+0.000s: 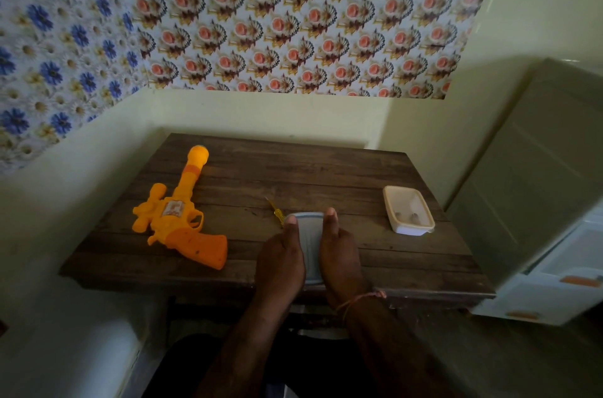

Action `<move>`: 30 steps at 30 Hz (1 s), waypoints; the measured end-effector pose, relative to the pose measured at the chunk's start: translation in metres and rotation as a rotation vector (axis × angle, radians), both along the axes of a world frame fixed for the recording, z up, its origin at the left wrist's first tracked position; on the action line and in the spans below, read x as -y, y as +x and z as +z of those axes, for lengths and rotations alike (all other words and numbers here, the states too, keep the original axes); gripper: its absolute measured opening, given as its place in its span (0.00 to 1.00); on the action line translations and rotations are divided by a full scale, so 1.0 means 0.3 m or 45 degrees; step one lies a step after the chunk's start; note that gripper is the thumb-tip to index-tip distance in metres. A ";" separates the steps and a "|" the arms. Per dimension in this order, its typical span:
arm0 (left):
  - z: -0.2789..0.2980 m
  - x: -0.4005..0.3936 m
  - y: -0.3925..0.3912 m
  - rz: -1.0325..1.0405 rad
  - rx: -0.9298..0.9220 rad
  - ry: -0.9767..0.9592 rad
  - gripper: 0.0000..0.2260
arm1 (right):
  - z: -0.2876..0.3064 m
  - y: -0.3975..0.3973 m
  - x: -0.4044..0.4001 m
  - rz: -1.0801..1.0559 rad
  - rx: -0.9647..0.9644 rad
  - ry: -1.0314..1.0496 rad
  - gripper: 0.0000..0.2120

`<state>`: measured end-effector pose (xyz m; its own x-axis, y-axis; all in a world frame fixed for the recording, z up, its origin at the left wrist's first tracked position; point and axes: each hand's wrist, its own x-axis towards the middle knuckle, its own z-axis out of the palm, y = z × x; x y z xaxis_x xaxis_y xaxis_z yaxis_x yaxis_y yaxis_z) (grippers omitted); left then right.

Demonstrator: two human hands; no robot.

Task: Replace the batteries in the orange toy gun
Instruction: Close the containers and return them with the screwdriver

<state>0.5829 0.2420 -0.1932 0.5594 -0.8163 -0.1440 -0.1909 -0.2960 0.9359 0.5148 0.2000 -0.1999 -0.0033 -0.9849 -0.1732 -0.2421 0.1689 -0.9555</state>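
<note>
Bare forearms, no sleeves, thin orange thread (pixel 357 299) tied round R wrist

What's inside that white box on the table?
The open white plastic box on the dark wooden table holds two small grey things, too blurry to name. Its near wall hides part of the bottom.

table (pixel 293 176): dark wood planks, matt, visible grain, worn edges. orange toy gun (pixel 177 218): moulded plastic, slight sheen, paper-looking sticker on the side. screwdriver (pixel 275 211): translucent yellow plastic handle, thin metal shaft. container (pixel 408 214): cream plastic, semi-gloss, smooth (contents too small to tell). pale flat object (pixel 308 234) held between both hands: smooth, glossy rim. wallpaper (pixel 293 16): printed floral, low sheen. cabinet (pixel 538 169): smooth plastic-looking panels.
</note>
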 end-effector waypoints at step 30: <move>-0.012 0.215 0.045 0.124 0.358 0.188 0.15 | -0.035 -0.247 0.182 -0.120 -0.170 0.028 0.07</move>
